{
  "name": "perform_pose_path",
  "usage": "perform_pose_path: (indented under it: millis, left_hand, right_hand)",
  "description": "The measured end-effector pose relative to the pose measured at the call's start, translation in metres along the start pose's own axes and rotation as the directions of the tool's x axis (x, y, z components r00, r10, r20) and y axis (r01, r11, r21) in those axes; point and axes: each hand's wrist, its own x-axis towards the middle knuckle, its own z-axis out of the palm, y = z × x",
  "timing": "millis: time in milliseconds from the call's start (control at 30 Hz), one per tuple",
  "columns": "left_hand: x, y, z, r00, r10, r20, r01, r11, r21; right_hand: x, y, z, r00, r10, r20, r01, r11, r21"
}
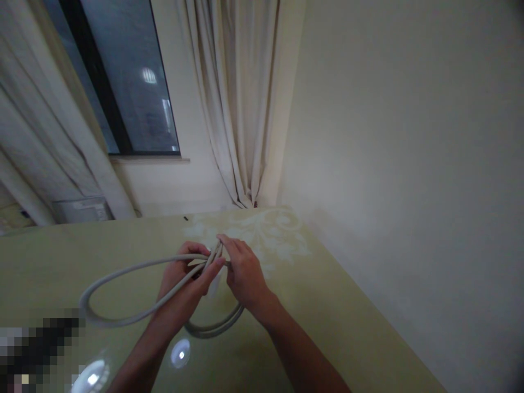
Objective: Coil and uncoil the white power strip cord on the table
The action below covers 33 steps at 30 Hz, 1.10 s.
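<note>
A thick pale grey cable [118, 270] lies coiled in loops over a glossy yellow-green table [335, 305]. My left hand [186, 275] is closed around the strands where the loops cross. My right hand [243, 270] meets it from the right, fingers pinched on the same bundle of cable. One loop stretches out to the left, another hangs below my hands near the table.
The table's far corner, with a pale floral pattern [266, 229], meets a plain wall [409, 164] on the right. Cream curtains [237, 98] and a dark window [131, 82] stand behind. A blurred dark patch [36, 349] sits at the lower left.
</note>
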Motion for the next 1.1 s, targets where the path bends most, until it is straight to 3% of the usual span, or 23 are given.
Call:
perform_pose_path:
  millis: [233,667,900,1100]
  left_hand:
    - [0.001,-0.003,-0.007,0.995,0.069,0.065,-0.07,0.998,0.007]
    - [0.003,-0.001,-0.005,0.998,0.023,0.063,-0.028,0.997,0.078]
    - [0.007,-0.006,-0.016,0.99,0.12,0.075,-0.134,0.966,0.22]
    - [0.01,-0.011,-0.02,0.983,0.101,0.153,-0.126,0.978,0.165]
  right_hand:
    - [0.001,0.0,0.0,1.0,-0.001,-0.005,0.001,1.0,0.018]
    - [0.002,0.002,0.0,0.999,0.041,0.035,-0.039,0.998,-0.053]
    - [0.002,0.006,0.002,1.0,-0.007,0.013,0.008,0.994,-0.111]
    - [0.002,0.008,0.001,0.999,-0.05,-0.021,0.048,0.995,-0.086]
